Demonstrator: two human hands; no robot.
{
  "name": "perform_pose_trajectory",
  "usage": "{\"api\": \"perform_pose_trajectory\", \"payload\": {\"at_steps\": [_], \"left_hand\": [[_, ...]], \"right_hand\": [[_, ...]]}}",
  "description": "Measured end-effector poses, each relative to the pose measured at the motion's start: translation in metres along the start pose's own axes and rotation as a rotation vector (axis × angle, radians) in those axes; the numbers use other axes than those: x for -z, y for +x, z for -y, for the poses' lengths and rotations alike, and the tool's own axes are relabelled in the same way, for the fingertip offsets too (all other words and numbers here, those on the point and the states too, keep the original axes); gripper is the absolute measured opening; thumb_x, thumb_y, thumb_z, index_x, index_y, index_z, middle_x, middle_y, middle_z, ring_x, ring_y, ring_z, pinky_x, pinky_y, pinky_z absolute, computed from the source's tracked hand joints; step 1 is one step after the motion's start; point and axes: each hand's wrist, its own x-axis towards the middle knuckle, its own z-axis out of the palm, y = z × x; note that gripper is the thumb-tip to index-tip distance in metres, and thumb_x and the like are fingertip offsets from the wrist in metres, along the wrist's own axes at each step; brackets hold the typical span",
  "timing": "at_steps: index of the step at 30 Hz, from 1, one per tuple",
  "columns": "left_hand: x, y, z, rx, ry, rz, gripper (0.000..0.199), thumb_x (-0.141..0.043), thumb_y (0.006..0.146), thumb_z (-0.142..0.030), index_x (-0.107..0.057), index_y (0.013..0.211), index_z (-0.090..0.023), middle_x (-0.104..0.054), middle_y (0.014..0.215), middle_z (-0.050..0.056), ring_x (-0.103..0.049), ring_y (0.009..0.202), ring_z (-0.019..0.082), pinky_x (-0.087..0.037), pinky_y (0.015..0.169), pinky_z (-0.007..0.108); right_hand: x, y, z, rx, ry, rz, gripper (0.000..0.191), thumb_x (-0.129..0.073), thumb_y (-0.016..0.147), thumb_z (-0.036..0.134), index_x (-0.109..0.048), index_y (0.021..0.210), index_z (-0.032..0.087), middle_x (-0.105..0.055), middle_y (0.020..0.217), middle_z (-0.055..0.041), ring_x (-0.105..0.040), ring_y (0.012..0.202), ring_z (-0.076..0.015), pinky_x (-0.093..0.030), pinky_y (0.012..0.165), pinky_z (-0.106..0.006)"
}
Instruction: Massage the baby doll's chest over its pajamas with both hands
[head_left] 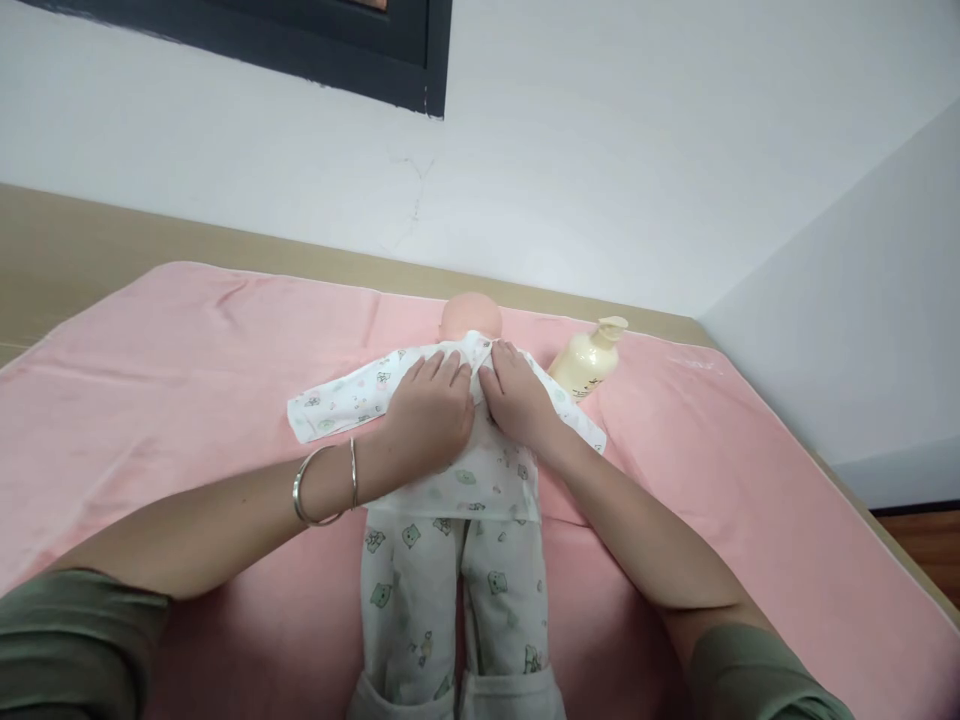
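Observation:
A doll with a bald head (pixel 471 316) lies stretched out, dressed in a white printed long-sleeved top (pixel 480 480) and matching trousers (pixel 409 580). My left hand (pixel 431 410), with two silver bangles (pixel 324 485) at its wrist, rests on the left of the doll's chest. Its fingers lie flat on the cloth; the thumb is hidden. On the other side of the top's front, just below the collar (pixel 477 345), my right hand (pixel 525 398) lies with fingers stretched out and thumb apart. Both hands touch the top.
A cream pump bottle (pixel 589 362) stands by the doll's sleeve on the right. Beneath everything spreads a pink mat (pixel 225 400) over a wooden surface (pixel 75 235). A white wall (pixel 570 180) with a dark frame (pixel 337 45) rises behind.

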Motion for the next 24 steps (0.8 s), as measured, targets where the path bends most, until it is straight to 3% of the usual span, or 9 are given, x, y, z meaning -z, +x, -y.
{"api": "perform_pose_trajectory", "payload": {"at_steps": [6, 9, 12, 15, 19, 24], "left_hand": [[-0.003, 0.027, 0.028, 0.162, -0.097, 0.112, 0.029, -0.033, 0.097, -0.027, -0.060, 0.090, -0.017, -0.067, 0.093, 0.013, -0.062, 0.088, 0.027, -0.051, 0.082, 0.043], [-0.003, 0.027, 0.024, 0.116, 0.031, 0.089, 0.031, -0.031, 0.097, -0.022, -0.059, 0.085, -0.017, -0.065, 0.087, 0.014, -0.061, 0.085, 0.028, -0.050, 0.079, 0.044], [-0.002, 0.017, 0.010, -0.010, 0.117, 0.063, 0.035, -0.029, 0.096, -0.017, -0.062, 0.085, -0.015, -0.065, 0.089, 0.016, -0.061, 0.089, 0.031, -0.049, 0.081, 0.046], [-0.004, 0.005, -0.002, -0.049, 0.111, 0.026, 0.035, -0.030, 0.096, -0.017, -0.064, 0.101, -0.009, -0.066, 0.108, 0.022, -0.060, 0.108, 0.035, -0.047, 0.095, 0.050], [-0.010, 0.006, 0.001, 0.030, 0.010, -0.003, 0.037, -0.033, 0.097, -0.022, -0.059, 0.119, -0.007, -0.062, 0.127, 0.023, -0.053, 0.127, 0.036, -0.041, 0.110, 0.052], [-0.012, 0.023, 0.021, 0.227, -0.093, 0.046, 0.039, -0.040, 0.092, -0.027, -0.055, 0.124, -0.011, -0.064, 0.123, 0.019, -0.057, 0.123, 0.035, -0.046, 0.103, 0.051]], "right_hand": [[0.003, -0.031, 0.029, 0.093, -0.143, -0.030, 0.052, -0.032, 0.101, 0.027, -0.050, 0.139, -0.003, -0.058, 0.139, -0.0266, -0.049, 0.137, -0.0358, -0.039, 0.116, -0.050], [0.003, -0.023, 0.023, 0.104, -0.077, -0.010, 0.049, -0.032, 0.100, 0.024, -0.052, 0.138, 0.000, -0.058, 0.140, -0.0245, -0.049, 0.137, -0.0330, -0.040, 0.116, -0.050], [0.001, -0.002, 0.006, 0.084, 0.043, 0.028, 0.043, -0.033, 0.100, 0.024, -0.058, 0.129, 0.005, -0.059, 0.139, -0.0211, -0.051, 0.134, -0.0294, -0.040, 0.116, -0.047], [0.001, 0.010, -0.005, 0.086, 0.090, 0.034, 0.037, -0.034, 0.101, 0.025, -0.062, 0.119, 0.010, -0.062, 0.134, -0.0184, -0.053, 0.129, -0.0282, -0.039, 0.115, -0.046], [0.003, -0.004, 0.006, 0.091, -0.023, 0.005, 0.038, -0.033, 0.100, 0.022, -0.061, 0.121, 0.007, -0.065, 0.127, -0.0199, -0.057, 0.123, -0.0303, -0.041, 0.113, -0.048], [0.005, -0.035, 0.031, 0.172, -0.209, -0.050, 0.040, -0.037, 0.098, 0.020, -0.062, 0.125, 0.003, -0.065, 0.129, -0.0254, -0.057, 0.127, -0.0358, -0.042, 0.112, -0.051]]}}
